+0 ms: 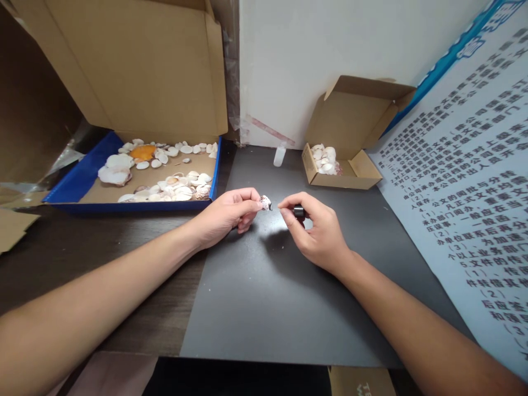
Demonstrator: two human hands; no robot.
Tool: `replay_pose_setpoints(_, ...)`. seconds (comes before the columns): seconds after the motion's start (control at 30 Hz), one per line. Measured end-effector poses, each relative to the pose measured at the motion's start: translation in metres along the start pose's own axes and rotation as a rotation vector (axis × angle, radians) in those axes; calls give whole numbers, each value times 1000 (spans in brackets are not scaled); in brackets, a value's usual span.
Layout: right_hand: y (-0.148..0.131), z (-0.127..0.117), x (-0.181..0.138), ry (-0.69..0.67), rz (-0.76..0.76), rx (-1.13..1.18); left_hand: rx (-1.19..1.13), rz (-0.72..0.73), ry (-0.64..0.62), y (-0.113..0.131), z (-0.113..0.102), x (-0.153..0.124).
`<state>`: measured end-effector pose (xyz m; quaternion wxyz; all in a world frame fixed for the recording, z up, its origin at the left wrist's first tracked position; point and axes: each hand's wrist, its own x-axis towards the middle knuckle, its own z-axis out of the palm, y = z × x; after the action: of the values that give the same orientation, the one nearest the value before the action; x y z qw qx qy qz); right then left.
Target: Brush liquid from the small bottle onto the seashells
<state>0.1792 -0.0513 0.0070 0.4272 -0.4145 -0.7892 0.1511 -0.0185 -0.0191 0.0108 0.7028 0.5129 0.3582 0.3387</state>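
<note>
My left hand (pixel 233 214) pinches a small white shell with dark speckles (pixel 265 202) between thumb and forefinger, above the grey mat. A small black mark shows at the shell's right end. Just right of it, a short gap away, is my right hand (pixel 315 228). Its fingers are curled around a small object with a black cylindrical end (pixel 299 210) and a dark red part below; I cannot tell its kind. The thumb and forefinger tips of that hand come close together, and whether something tiny sits between them is unclear.
On the left stands an open blue-edged cardboard box (pixel 136 208) of shells (pixel 181 187). A smaller open carton (pixel 350 180) at the back right holds white shells (pixel 325 158). Near the wall stands a small translucent bottle (pixel 279 155). A printed sheet (pixel 466 181) slopes along the right.
</note>
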Motion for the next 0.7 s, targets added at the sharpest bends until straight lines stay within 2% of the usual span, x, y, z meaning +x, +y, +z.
replay_pose_setpoints(0.13, 2, -1, 2, 19, 20, -21, 48, 20, -17, -2, -2, 1)
replay_pose_setpoints(0.33, 0, -3, 3, 101, 68, -15, 306, 58, -54, -3, 1, -1)
replay_pose_setpoints(0.57, 1, -1, 1, 11, 38, 19, 409, 68, -79, -4, 2, -2)
replay_pose_setpoints(0.7, 2, -3, 3, 42, 95, -46, 411, 75, -80, -3, 2, -2)
